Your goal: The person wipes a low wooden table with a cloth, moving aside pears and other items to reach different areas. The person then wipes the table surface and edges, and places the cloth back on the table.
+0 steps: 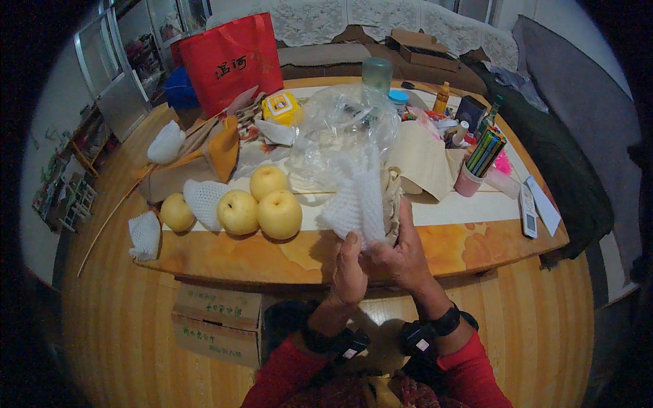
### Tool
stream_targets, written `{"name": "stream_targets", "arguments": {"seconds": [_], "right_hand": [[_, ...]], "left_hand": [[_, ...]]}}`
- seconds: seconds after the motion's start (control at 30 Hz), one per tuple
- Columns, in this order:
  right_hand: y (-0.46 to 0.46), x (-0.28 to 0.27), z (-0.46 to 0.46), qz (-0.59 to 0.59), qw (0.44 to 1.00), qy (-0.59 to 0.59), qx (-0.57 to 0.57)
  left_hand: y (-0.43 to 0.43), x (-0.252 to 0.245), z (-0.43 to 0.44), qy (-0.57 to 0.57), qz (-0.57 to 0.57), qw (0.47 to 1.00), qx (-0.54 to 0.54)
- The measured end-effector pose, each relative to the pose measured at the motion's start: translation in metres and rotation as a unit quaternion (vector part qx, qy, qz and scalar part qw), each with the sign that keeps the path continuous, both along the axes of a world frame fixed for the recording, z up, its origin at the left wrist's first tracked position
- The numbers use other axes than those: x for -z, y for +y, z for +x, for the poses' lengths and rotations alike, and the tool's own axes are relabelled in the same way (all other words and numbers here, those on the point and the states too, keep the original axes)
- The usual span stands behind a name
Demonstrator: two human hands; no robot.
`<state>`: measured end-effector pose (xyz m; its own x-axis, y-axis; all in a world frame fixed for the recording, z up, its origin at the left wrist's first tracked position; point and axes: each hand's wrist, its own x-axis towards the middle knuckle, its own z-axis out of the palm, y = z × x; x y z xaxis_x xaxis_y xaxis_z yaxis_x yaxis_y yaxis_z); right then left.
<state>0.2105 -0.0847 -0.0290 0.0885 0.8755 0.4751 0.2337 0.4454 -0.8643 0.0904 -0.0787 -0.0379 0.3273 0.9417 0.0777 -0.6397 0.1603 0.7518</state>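
Observation:
Both of my hands are at the table's near edge, around a white foam net sleeve (357, 204). My left hand (349, 270) grips its lower left side with the thumb on top. From the right, my right hand (405, 255) holds the sleeve's lower end, with crumpled brownish paper (392, 199) against its fingers. Whether anything is inside the sleeve cannot be seen. Several yellow pears (279, 214) rest left of my hands. One foam net (206, 201) lies between pears, another (145, 235) at the table's left corner, and a third (167, 143) farther back.
A clear plastic bag (336, 127) lies beyond my hands. To the right are brown paper (418, 158), a pink cup of coloured pens (468, 178) and a remote control (528, 211). A red bag (232, 66) stands back left; a cardboard box (219, 324) is on the floor.

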Motion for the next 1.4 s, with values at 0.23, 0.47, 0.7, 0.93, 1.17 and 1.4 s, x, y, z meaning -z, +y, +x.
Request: {"name": "stream_targets", "arguments": {"seconds": [0.23,0.47,0.7,0.93,1.17,1.4], "right_hand": [[-0.005,-0.008,-0.002,-0.074,0.997,0.024,-0.006],[0.007,0.000,0.021,-0.168,0.966,0.182,0.071],[0.008,-0.003,0.045,-0.072,0.874,0.476,-0.063],[0.001,-0.018,0.028,-0.022,0.962,0.190,0.197],[-0.010,-0.009,0.002,0.187,0.955,-0.120,0.195],[-0.016,-0.019,-0.014,0.197,0.950,-0.227,0.087]], "left_hand": [[-0.003,-0.005,0.001,0.044,0.019,0.998,-0.041],[0.016,0.000,-0.013,0.109,0.034,0.981,-0.154],[0.019,-0.013,-0.017,0.003,0.049,0.964,-0.261],[0.005,-0.010,-0.017,0.104,0.117,0.945,-0.288],[-0.004,0.005,0.006,0.093,0.147,0.963,-0.204],[-0.001,0.010,-0.007,-0.007,0.153,0.988,-0.036]]}}
